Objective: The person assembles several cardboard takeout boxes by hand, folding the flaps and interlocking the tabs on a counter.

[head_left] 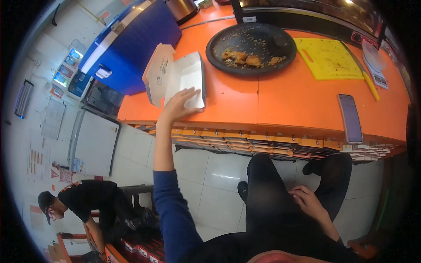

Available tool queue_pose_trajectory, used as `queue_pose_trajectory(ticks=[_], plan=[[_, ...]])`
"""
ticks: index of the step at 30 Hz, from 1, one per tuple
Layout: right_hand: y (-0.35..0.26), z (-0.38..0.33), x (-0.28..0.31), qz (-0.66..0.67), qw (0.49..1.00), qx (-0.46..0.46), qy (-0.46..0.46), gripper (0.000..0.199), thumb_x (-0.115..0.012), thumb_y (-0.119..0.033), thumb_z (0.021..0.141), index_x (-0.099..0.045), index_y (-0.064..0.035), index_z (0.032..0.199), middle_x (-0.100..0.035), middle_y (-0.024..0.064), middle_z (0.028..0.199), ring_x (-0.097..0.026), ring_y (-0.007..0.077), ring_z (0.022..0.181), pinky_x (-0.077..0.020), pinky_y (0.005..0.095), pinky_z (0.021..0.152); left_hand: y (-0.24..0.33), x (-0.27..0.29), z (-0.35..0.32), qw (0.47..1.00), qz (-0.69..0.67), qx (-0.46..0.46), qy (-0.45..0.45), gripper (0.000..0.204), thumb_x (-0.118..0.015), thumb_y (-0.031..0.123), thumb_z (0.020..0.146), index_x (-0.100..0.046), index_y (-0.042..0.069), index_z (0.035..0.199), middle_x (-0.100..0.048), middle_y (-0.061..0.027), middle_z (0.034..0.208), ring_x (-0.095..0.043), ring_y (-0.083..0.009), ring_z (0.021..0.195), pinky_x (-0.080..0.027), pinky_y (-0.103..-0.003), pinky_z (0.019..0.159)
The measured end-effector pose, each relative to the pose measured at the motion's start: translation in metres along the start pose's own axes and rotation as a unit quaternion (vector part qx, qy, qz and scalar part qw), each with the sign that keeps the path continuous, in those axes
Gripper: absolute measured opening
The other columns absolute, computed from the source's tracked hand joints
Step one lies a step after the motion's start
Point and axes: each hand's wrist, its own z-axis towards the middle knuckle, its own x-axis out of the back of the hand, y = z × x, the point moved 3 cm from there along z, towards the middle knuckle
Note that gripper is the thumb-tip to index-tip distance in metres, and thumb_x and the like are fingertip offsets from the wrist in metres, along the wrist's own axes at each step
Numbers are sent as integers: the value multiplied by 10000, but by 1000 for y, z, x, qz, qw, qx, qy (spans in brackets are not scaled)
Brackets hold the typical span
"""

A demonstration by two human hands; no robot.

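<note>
My left hand [180,106] is at the near edge of an open cardboard takeaway box [187,72], white inside, with its printed lid folded back to the left. The fingers reach over into the box and the thumb lies along its near side, so the hand grips that edge. No food shows inside the box. Low over my lap, my right hand [308,201] rests by my thigh, fingers loosely bent and apart, holding nothing visible. A round black tray [250,71] right of the box carries several pieces of breaded fried food [241,57] and scattered crumbs.
Behind the box stands a blue cooler [136,48]. On the orange counter [285,103], a yellow cutting board [329,61], a yellow-handled knife [370,85], a scale [376,74] and a phone [351,118] lie to the right. Lower left, a person in black [90,197] bends over.
</note>
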Motion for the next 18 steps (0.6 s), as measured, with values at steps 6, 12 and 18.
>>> queue_pose_trajectory(ticks=[6, 12, 18], plan=[[11, -20, 16, 12, 999, -5, 47, 197, -582, -103, 967, -686, -34, 1119, -622, 112, 1062, -624, 297, 1011, -509, 378, 870, -28, 0, 9, 996, -57, -69, -23, 389, -678, 200, 892, -656, 109, 1269, -634, -159, 1297, -616, -346, 1176, -520, -401, 949], [14, -22, 21, 3, 998, 28, 49, 200, -581, -114, 968, -690, -25, 1110, -632, 111, 1048, -622, 293, 989, -505, 376, 855, -31, -2, -16, 961, 203, -80, 168, 385, -629, -35, 822, -576, 73, 1188, -675, -131, 1052, -675, -325, 901, -547, -424, 731], [7, -31, 32, 21, 995, 46, 89, 187, -591, -86, 955, -692, -28, 1100, -635, 105, 1051, -619, 282, 980, -504, 379, 857, 31, 26, -49, 843, 146, 65, 514, 198, -563, 24, 959, -548, -22, 1151, -623, -195, 966, -632, -379, 832, -511, -428, 705]])
